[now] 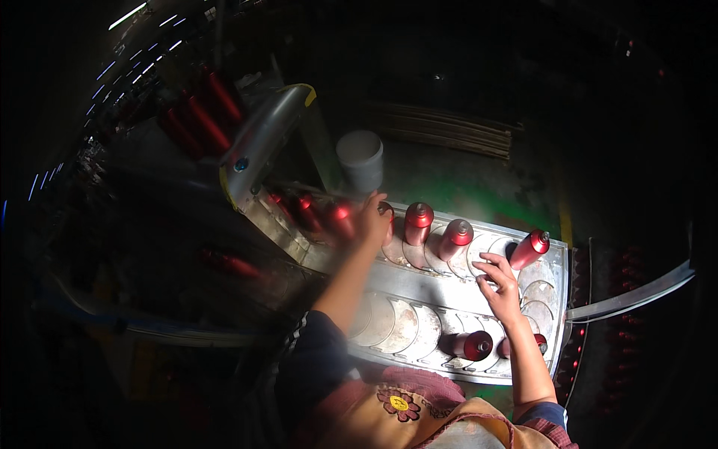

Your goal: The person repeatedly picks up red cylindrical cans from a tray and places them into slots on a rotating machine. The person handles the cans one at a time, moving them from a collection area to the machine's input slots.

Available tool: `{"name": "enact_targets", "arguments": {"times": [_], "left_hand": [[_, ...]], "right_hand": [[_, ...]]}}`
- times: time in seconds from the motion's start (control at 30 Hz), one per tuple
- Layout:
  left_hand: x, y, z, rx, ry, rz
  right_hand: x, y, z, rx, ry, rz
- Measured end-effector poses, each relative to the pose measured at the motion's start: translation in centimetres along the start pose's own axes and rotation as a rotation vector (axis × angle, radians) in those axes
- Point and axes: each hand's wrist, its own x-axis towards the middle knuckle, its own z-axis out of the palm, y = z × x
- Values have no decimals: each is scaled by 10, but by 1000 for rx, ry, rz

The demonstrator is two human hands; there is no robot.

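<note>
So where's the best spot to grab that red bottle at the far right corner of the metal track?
Probably the red bottle's round body, below the narrower neck, coming from the near left. That side faces the right hand and has a clear gap to the next bottle, so fingers should wrap around it.

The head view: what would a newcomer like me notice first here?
Probably the shiny red bottles, which stand out against the dark on a bright silver conveyor in front of the person. Next come the bare hands over it: the left hand is at a bottle on the far side, its grip unclear, while the right hand is farther right, fingers apart. A flower patch on the clothing stands out at bottom.
</note>
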Motion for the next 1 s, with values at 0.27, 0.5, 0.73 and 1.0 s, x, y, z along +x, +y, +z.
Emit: {"name": "enact_targets", "arguments": {"times": [0.27,0.5,0.73,1.0], "left_hand": [[-176,150,7,-891,-406,-121],[-355,300,44,-895,-1356,57],[-533,465,114,-735,-1587,-278],[-635,565,252,-354,-2095,-81]], "right_hand": [[-205,-12,-115,-42,727,285],[-382,-25,-190,32,933,397],[-552,-40,-301,321,994,494],[-690,8,-416,286,1338,762]]}}
